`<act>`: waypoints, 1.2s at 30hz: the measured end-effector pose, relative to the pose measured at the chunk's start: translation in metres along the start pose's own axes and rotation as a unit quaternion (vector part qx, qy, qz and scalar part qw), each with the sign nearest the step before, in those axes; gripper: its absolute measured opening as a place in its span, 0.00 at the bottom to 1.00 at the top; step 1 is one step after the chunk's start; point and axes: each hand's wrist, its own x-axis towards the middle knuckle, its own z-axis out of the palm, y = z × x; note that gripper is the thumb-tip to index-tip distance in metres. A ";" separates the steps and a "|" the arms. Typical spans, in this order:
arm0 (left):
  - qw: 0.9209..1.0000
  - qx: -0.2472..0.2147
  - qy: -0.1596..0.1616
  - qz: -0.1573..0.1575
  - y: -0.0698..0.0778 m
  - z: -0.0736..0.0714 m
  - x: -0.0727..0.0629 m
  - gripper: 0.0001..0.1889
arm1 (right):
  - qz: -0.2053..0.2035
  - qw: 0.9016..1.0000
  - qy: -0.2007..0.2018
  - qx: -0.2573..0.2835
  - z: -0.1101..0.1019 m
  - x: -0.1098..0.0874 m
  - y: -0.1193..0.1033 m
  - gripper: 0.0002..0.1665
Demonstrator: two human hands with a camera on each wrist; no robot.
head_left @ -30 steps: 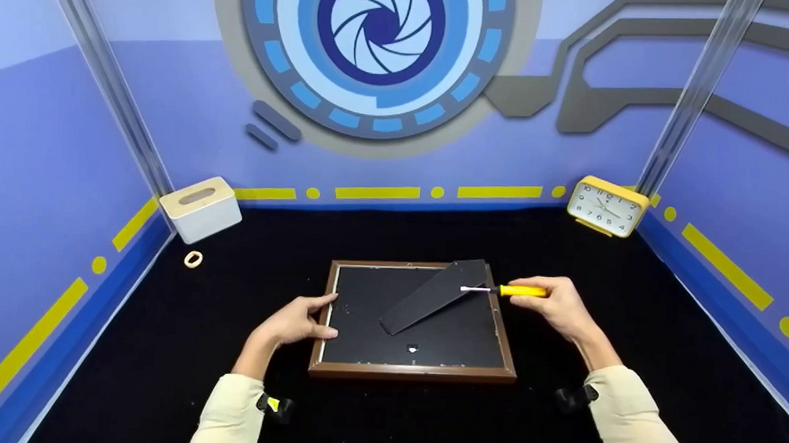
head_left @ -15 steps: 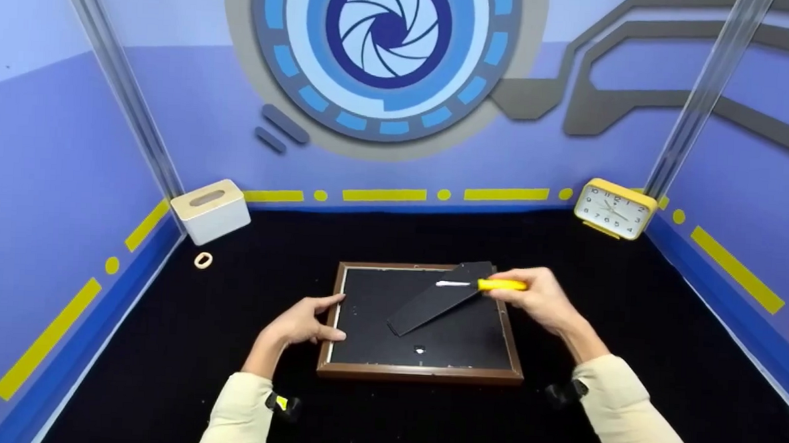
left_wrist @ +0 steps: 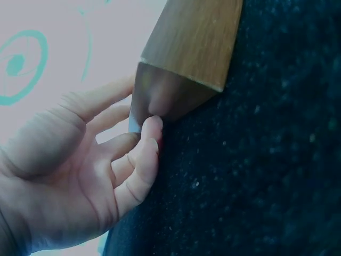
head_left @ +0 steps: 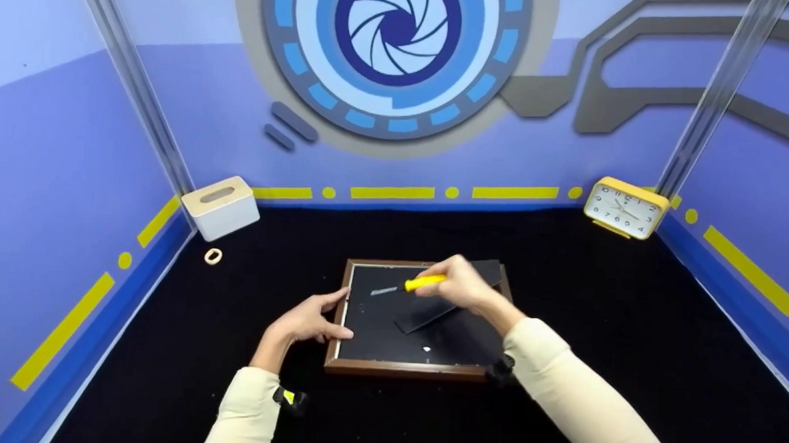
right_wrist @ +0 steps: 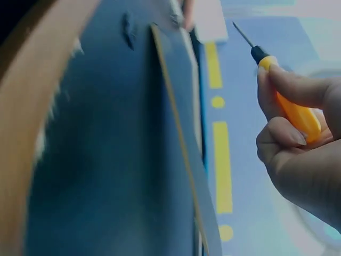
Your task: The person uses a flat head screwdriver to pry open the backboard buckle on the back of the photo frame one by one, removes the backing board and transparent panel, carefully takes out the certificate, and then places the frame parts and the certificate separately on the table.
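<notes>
A brown wooden picture frame (head_left: 405,368) lies face down, its black back panel up. An easel-style stand flap (head_left: 424,314) crosses that panel at a slant. My left hand (head_left: 310,319) holds the frame's left side, thumb and forefinger over the rim; in the left wrist view other fingers curl at the wooden edge. Over the panel, my right hand (head_left: 457,283) grips the yellow handle of a screwdriver (head_left: 425,282). Its metal shaft points left, above the panel. The right wrist view shows the screwdriver (right_wrist: 295,114) between thumb and curled fingers. My right forearm hides part of the frame's right side.
At the back left stands a white tissue box (head_left: 225,211) with a wooden lid. A small wooden ring (head_left: 213,256) lies before it. A yellow alarm clock (head_left: 627,208) stands at the back right. Printed walls enclose the black tabletop (head_left: 630,312).
My right hand has carried the screwdriver leftward, from beyond the frame's right edge to over the back panel. My left hand stays on the frame. The head view has shifted slightly.
</notes>
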 end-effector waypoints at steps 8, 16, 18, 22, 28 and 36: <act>1.000 -0.004 -0.008 -0.002 -0.001 -0.001 0.001 0.58 | 0.020 0.999 -0.019 -0.021 0.032 0.012 -0.002 0.14; 1.000 -0.014 -0.009 -0.011 -0.001 0.003 0.000 0.59 | 0.047 0.997 0.004 -0.059 0.046 0.023 0.003 0.15; 1.000 -0.014 -0.010 -0.013 -0.001 0.004 -0.001 0.59 | 0.046 0.997 0.002 -0.063 0.049 0.024 0.006 0.15; 1.000 -0.005 -0.009 -0.022 -0.001 0.005 -0.002 0.60 | 0.045 0.997 0.000 -0.069 0.054 0.024 0.009 0.14; 0.999 0.030 0.015 -0.025 -0.001 0.009 0.001 0.55 | 0.059 0.995 0.003 -0.074 0.057 0.024 0.011 0.13; 0.998 0.024 0.040 -0.039 0.003 0.008 0.003 0.53 | 0.069 0.994 0.009 -0.084 0.059 0.025 0.010 0.13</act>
